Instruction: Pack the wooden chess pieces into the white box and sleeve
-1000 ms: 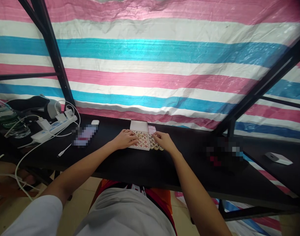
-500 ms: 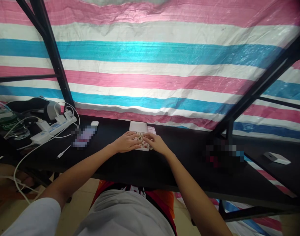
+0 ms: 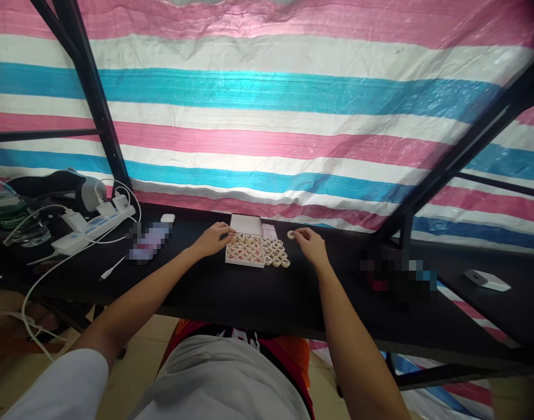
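A shallow white box [image 3: 233, 259] of round Chinese chess pieces [image 3: 245, 249] lies on the black table [image 3: 231, 291]. Its lid [image 3: 246, 224] stands just behind it. Several more pieces [image 3: 276, 254] lie loose on the table right of the box. My left hand [image 3: 214, 238] rests at the box's far left corner, fingers curled on a piece there. My right hand [image 3: 309, 242] is to the right of the loose pieces and pinches a single piece [image 3: 291, 234] at its fingertips.
A white power strip [image 3: 91, 228] with plugs and cables sits at the far left beside a water bottle [image 3: 10, 217]. A small white device [image 3: 487, 280] lies far right. Black frame posts [image 3: 98, 105] rise behind the table, before a striped tarp [image 3: 267, 116].
Both hands covered the box and pieces half a second ago. They have spread apart: the left to the box's far left corner, the right out to the right with one piece.
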A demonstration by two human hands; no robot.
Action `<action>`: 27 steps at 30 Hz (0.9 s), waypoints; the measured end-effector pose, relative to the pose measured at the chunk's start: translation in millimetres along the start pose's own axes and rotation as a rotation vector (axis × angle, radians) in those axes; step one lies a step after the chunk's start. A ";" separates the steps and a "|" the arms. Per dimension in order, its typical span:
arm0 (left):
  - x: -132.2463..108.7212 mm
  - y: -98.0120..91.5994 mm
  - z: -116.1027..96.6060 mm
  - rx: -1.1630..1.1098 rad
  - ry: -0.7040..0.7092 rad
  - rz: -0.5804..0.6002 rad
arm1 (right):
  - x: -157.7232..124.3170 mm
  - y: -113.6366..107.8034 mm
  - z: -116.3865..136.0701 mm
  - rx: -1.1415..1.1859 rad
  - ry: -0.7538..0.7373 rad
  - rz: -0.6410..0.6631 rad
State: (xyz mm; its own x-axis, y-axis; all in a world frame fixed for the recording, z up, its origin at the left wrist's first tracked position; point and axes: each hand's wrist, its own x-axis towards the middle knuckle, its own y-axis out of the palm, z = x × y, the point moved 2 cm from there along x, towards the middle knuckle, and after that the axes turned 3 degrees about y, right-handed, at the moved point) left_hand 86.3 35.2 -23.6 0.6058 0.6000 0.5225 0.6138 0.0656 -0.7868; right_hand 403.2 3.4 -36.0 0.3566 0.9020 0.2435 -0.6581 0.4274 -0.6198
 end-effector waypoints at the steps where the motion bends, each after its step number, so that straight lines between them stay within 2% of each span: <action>1: 0.0 0.6 7.4 -0.013 -0.033 0.018 | 3.4 -1.8 -8.5 -0.073 0.030 -0.002; 4: -0.4 4.7 19.3 -0.039 -0.061 0.075 | 9.1 3.6 -25.7 -0.236 0.056 0.079; 7: -0.4 9.9 18.4 -0.016 -0.014 0.154 | 11.3 14.1 -31.9 -0.337 0.028 0.130; 13: -1.6 14.6 15.4 0.067 0.011 0.259 | 13.0 20.7 -33.0 -0.362 0.004 0.146; 27: -2.6 17.8 19.7 0.126 -0.029 0.278 | 9.7 17.0 -26.6 -0.364 0.000 0.091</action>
State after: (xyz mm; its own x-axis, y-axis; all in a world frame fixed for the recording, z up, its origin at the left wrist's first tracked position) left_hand 85.7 50.6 -45.4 0.7258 0.6314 0.2729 0.3575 -0.0074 -0.9339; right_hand 413.1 17.8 -64.0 0.3074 0.9352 0.1757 -0.4084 0.2964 -0.8633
